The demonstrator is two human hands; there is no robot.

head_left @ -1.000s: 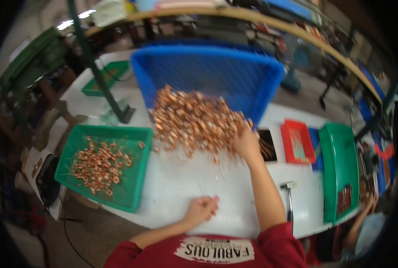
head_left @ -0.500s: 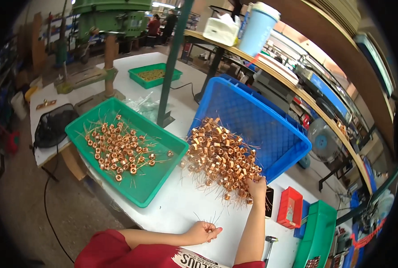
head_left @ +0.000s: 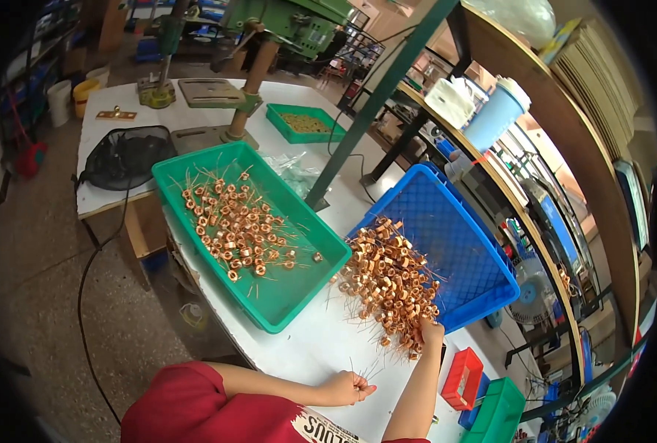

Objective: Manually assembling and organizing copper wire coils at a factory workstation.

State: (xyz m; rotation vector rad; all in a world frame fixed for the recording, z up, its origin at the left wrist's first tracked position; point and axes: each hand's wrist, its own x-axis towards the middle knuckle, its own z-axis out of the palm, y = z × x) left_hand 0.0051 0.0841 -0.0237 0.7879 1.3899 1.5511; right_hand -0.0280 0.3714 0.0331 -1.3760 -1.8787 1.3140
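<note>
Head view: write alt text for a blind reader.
A person's right-hand grip touches a heap of copper coils by a blue crate; thin wires jut from the left-hand grip. At left, a green tray holds more coils.

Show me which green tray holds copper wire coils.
The large green tray left of the blue crate: copper wire coils lie in it, while the small rear tray holds yellowish pieces and the lower-right tray shows no coils.
</note>
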